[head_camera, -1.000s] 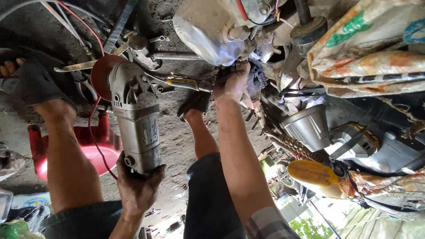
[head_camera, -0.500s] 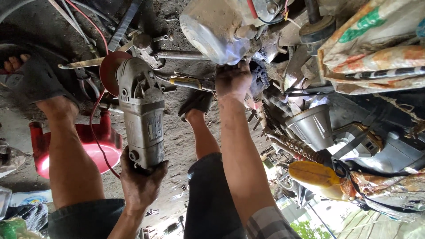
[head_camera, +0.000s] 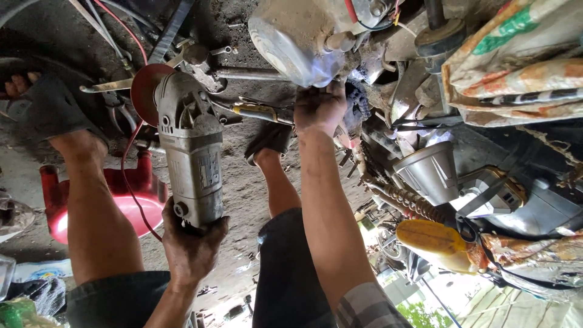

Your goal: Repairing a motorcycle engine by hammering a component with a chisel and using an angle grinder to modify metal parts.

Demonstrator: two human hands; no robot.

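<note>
Far left, red plastic basin on the ground. Next, angle grinder, clasped at its tail by the left hand, disc raised, touching nothing yet. Further right, right hand clamped on the motorcycle's silver engine cover. No cut visible; grinding seemingly all ahead.

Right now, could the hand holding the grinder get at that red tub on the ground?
Probably not freely. The left hand is wrapped around the grey angle grinder, so it is occupied, and the person's leg lies between it and the red tub. It would need to set the grinder down first.
</note>
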